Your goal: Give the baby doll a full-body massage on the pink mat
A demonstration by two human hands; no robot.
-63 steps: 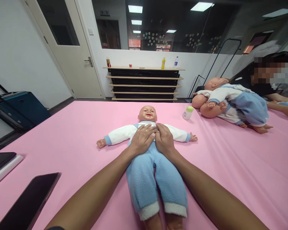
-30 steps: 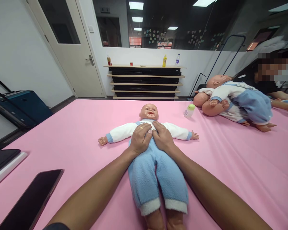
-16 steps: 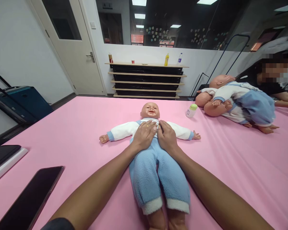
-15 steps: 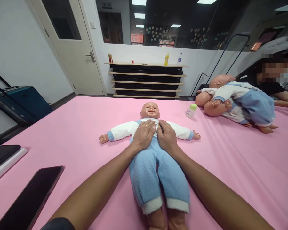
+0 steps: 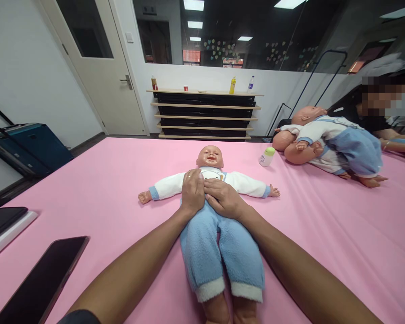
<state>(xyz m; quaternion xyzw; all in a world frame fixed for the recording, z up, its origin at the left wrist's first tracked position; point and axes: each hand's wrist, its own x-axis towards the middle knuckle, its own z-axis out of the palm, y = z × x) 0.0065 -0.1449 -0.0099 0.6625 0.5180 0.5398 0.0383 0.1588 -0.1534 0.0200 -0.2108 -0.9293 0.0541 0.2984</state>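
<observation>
1. Across the near part of the pink surface [image 5: 97,189], forearms come in from either side of the near edge and converge toward the middle.
2. Lengthwise on that surface lies the doll [image 5: 205,229], on its back, its long axis running from the near edge toward the far edge: head toward the far one, feet toward the near one. Its arms spread out toward the left and right sides.
3. On the doll's torso, directly under the person's reach, rest both hands, so neither is nearer to the doll as a whole. The left hand [image 5: 193,192] lies along the long axis, fingers toward the far edge, and sits nearer the head. The right hand [image 5: 223,198] slants across the axis, lower on the front, fingers toward the left side.
4. At the midline the hands meet, right fingertips beside the left thumb. Both are laid over the clothing with fingers close together, clasping nothing that shows; how firmly they press cannot be told.
5. Toward the near left corner lies a phone [image 5: 42,281], well apart from the hands.
6. Near the far edge, right of the doll's head, is a bottle [image 5: 267,156].
</observation>
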